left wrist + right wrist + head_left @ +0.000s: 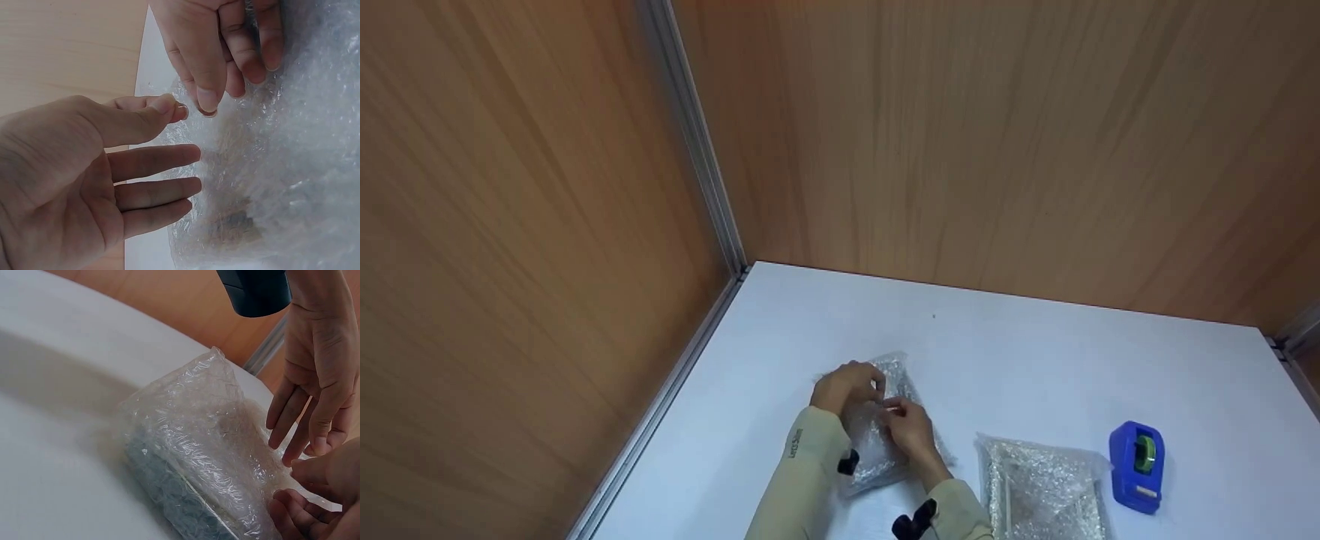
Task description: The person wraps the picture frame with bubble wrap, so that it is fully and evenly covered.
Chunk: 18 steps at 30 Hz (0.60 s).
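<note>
A bubble-wrapped package [877, 457] lies on the white table beneath both hands. In the left wrist view, the left hand [73, 169] brings thumb and index finger together at the edge of the bubble wrap [304, 152], other fingers extended. The right hand [911, 431] faces it, thumb and index tips [208, 101] pinched close by. Between the two pinches seems to be a thin clear strip, too faint to make out fully. From the right wrist view, a dark flat item shows through one side of the wrapped package [185, 489].
A second bubble-wrapped package [1042, 487] with a frame-like outline lies to the right. Beside it stands a blue tape dispenser [1138, 469] with a green roll. Wooden panels [997, 150] border the white table [1035, 360] at the back and left.
</note>
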Each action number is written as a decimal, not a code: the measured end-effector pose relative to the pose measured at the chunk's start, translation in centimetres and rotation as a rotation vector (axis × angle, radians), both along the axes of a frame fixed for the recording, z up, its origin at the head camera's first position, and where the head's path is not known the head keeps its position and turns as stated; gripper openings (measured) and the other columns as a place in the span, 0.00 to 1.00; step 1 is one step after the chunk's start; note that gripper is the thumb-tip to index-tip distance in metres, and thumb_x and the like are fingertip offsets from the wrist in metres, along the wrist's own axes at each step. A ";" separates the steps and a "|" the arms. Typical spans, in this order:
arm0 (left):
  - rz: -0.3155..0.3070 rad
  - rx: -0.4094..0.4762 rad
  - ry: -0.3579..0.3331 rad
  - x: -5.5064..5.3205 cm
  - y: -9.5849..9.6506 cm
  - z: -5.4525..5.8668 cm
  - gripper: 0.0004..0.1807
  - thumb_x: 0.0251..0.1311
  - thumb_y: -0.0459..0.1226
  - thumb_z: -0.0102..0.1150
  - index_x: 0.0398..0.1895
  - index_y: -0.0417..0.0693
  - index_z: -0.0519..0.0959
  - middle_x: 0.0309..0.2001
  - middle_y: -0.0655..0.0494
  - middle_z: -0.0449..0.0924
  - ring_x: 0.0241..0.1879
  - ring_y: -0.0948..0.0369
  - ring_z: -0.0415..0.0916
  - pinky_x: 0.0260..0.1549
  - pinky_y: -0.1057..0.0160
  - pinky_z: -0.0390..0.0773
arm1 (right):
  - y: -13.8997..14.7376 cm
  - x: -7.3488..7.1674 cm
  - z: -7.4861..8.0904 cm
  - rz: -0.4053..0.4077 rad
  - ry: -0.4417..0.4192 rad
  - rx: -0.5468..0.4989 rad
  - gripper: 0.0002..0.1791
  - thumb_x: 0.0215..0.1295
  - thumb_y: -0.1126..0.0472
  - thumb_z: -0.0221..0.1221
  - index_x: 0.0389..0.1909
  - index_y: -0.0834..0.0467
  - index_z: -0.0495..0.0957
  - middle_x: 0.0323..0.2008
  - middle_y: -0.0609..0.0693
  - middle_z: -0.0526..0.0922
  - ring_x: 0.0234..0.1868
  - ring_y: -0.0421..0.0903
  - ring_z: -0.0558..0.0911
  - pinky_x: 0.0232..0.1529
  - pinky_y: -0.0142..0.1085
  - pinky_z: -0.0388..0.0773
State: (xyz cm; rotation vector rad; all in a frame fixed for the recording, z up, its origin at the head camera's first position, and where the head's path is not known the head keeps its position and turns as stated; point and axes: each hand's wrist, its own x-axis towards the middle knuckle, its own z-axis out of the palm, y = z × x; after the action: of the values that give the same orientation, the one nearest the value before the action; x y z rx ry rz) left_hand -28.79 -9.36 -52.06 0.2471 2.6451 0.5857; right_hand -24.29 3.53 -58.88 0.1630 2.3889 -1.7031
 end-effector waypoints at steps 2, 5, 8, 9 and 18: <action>-0.003 -0.001 0.002 0.0 0.0 0.0 0.02 0.58 0.41 0.59 0.32 0.59 0.81 0.38 0.59 0.78 0.35 0.59 0.73 0.33 0.56 0.75 | 0.0 0.0 -0.1 0.004 0.001 -0.004 0.12 0.62 0.64 0.55 0.46 0.62 0.77 0.33 0.54 0.79 0.31 0.47 0.78 0.28 0.33 0.75; -0.012 0.001 0.003 0.0 0.0 0.0 0.02 0.57 0.41 0.59 0.32 0.58 0.81 0.37 0.59 0.78 0.35 0.59 0.73 0.34 0.56 0.75 | 0.0 0.0 0.0 0.007 0.006 0.015 0.14 0.62 0.64 0.54 0.49 0.61 0.76 0.33 0.53 0.78 0.31 0.46 0.78 0.28 0.33 0.75; -0.002 0.007 -0.004 0.0 -0.1 0.0 0.02 0.57 0.41 0.60 0.32 0.58 0.81 0.37 0.60 0.78 0.36 0.59 0.73 0.35 0.56 0.75 | 0.1 0.0 0.0 0.014 0.010 0.044 0.15 0.62 0.64 0.54 0.50 0.60 0.76 0.34 0.52 0.78 0.32 0.45 0.77 0.29 0.33 0.75; 0.007 0.011 -0.007 0.0 -0.1 0.0 0.02 0.57 0.41 0.60 0.32 0.58 0.81 0.37 0.60 0.78 0.36 0.59 0.73 0.35 0.56 0.75 | 0.1 0.0 -0.1 0.018 0.011 0.046 0.15 0.62 0.64 0.54 0.50 0.60 0.76 0.34 0.52 0.78 0.32 0.45 0.77 0.29 0.33 0.75; 0.002 0.016 0.000 -0.3 -0.2 -0.1 0.03 0.57 0.41 0.59 0.31 0.55 0.81 0.34 0.60 0.76 0.34 0.60 0.71 0.35 0.58 0.74 | 0.5 0.3 -0.1 0.035 0.053 0.014 0.07 0.61 0.62 0.57 0.37 0.62 0.77 0.32 0.52 0.78 0.32 0.47 0.77 0.30 0.34 0.74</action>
State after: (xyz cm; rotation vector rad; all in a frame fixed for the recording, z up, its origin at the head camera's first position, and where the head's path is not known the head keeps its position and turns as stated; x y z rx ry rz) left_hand -29.05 -9.53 -52.19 0.2494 2.6413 0.6080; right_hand -24.01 3.99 -59.02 0.0791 2.4273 -1.6965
